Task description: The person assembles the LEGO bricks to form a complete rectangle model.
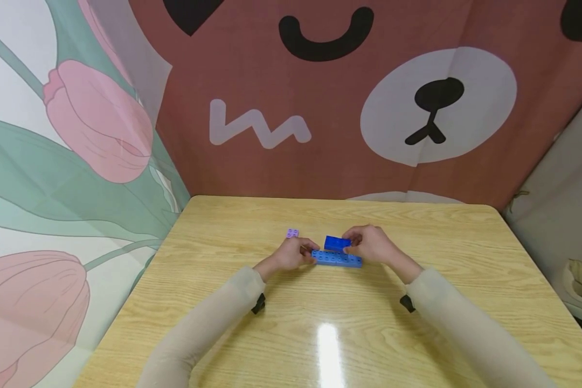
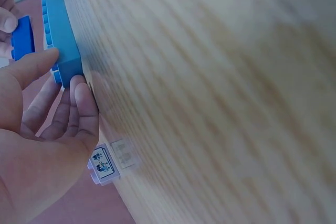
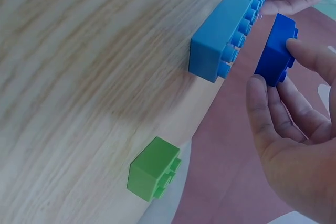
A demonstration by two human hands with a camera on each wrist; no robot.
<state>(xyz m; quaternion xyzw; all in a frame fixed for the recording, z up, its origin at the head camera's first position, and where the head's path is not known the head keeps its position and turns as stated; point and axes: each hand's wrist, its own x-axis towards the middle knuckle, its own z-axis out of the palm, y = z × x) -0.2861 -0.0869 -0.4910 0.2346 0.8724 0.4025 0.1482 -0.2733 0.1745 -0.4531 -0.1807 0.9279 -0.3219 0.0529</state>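
Observation:
Two light blue toy building bricks point(image 1: 331, 260) lie end to end on the table, studs up, with a seam between them in the right wrist view. My left hand point(image 1: 291, 254) pinches their left end, thumb near the studs and fingers at the end face. Just above the row, a dark blue brick point(image 3: 275, 51) is held between the thumb and fingers of my right hand point(image 1: 374, 245). A gap shows between this brick and the studs below it in the right wrist view.
Behind my left hand stands a small purple brick point(image 1: 292, 233) with a printed picture on its side point(image 2: 103, 164). A green brick point(image 3: 153, 169) sits on the table near my right hand. The wooden table point(image 1: 252, 328) meets a printed curtain point(image 1: 252, 172) at the back.

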